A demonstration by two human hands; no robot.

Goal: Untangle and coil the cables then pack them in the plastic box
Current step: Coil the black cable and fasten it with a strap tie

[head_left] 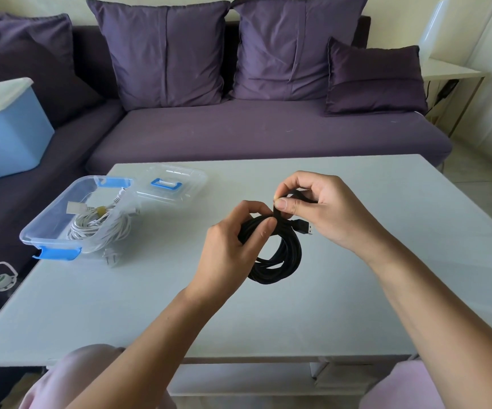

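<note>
Now, coil [286, 261]: black, held just over the table [386, 290] centre, ring facing the camera.
Left hand [233, 240]: fingers are curled round its top-left arc.
Right hand [318, 208]: a black end at the coil top is pinched.
Box [41, 228]: open, left of both hands; left hand nearer.

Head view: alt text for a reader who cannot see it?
The left hand grips a coiled black cable over the table while the right hand pinches its top. A clear plastic box at left holds coiled white cables.
</note>
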